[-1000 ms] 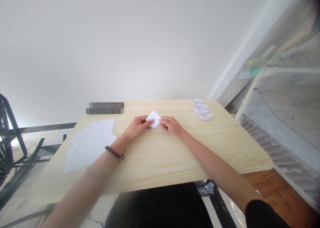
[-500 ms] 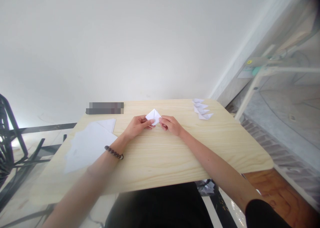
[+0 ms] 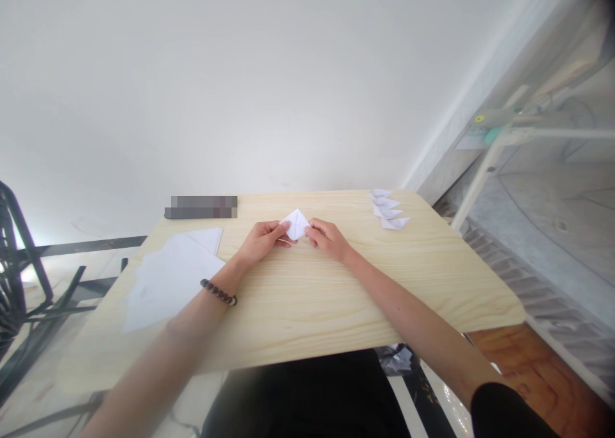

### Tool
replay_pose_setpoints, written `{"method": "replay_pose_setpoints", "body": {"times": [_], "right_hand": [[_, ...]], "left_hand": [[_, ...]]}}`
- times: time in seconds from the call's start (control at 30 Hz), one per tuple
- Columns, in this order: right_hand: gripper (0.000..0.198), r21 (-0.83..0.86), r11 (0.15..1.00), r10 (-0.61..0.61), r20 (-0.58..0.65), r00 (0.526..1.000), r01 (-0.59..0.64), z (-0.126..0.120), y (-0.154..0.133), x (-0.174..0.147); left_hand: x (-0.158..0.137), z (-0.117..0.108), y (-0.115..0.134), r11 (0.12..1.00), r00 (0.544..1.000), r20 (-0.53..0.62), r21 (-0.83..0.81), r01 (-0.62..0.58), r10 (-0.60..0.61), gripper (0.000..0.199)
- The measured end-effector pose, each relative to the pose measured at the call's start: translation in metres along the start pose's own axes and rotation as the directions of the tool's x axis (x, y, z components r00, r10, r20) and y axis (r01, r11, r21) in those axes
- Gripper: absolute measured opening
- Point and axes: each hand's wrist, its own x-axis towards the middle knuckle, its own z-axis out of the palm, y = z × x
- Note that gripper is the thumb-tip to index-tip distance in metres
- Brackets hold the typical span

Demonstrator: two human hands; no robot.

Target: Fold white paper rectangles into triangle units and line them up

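Observation:
A small diamond of folded white paper [image 3: 298, 223], with a crease running down its middle, is held between my two hands over the table. My left hand [image 3: 266, 239] pinches its left corner, the thumb lying on top and the fingers underneath. At the right corner, my right hand [image 3: 328, 239] grips the same paper between thumb and curled fingers. The fingers below the paper are partly hidden. A dark beaded bracelet [image 3: 218, 292] circles my left wrist.
Sheets of white paper [image 3: 170, 278] lie spread on the left of the wooden table [image 3: 307, 316]. Several folded paper boats [image 3: 394, 223] stand in a row at the back right. A blurred-out dark object [image 3: 202, 207] rests at the back left. A black chair [image 3: 22, 259] stands left.
My left thumb has shifted from the paper's lower part up to its left side, so more of the centre crease shows. The right hand has barely moved.

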Motion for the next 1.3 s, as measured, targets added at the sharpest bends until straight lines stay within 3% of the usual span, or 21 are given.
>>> {"method": "replay_pose_setpoints", "body": {"times": [0.13,0.27,0.5,0.63,0.8,0.97,1.1,1.3], "right_hand": [[0.022,-0.029,0.999,-0.030,-0.066,0.997,0.028,0.003,0.002,0.001],[0.022,-0.056,0.997,-0.060,-0.109,0.992,0.055,0.004,0.004,0.003],[0.013,-0.172,0.965,-0.219,-0.104,0.970,0.199,0.001,0.007,0.003],[0.013,-0.223,0.940,-0.273,-0.048,0.961,0.256,0.000,0.009,0.003],[0.015,-0.311,0.918,-0.261,-0.012,0.965,0.245,0.000,0.008,0.003],[0.014,-0.403,0.885,-0.242,0.034,0.970,0.234,-0.002,0.007,0.003],[0.009,-0.480,0.843,-0.246,0.058,0.967,0.244,-0.003,0.008,0.003],[0.016,-0.426,0.884,-0.213,0.002,0.977,0.193,-0.002,0.016,0.005]], "left_hand": [[0.001,0.001,-0.001,0.998,0.998,-0.052,0.040,-0.043,0.045,0.041],[0.000,0.001,0.001,0.961,0.986,-0.090,0.252,-0.112,0.138,0.042],[0.002,-0.003,-0.001,0.755,0.926,-0.063,0.600,-0.264,0.373,0.021],[0.004,-0.008,-0.008,0.663,0.931,-0.007,0.704,-0.255,0.365,0.017],[0.004,-0.012,-0.010,0.577,0.934,0.038,0.777,-0.252,0.356,0.020],[0.003,-0.010,-0.006,0.569,0.933,0.109,0.766,-0.299,0.344,0.021],[0.005,-0.011,-0.009,0.587,0.947,0.099,0.764,-0.269,0.305,0.021],[0.007,-0.015,-0.012,0.556,0.968,0.044,0.812,-0.180,0.249,0.030]]}}
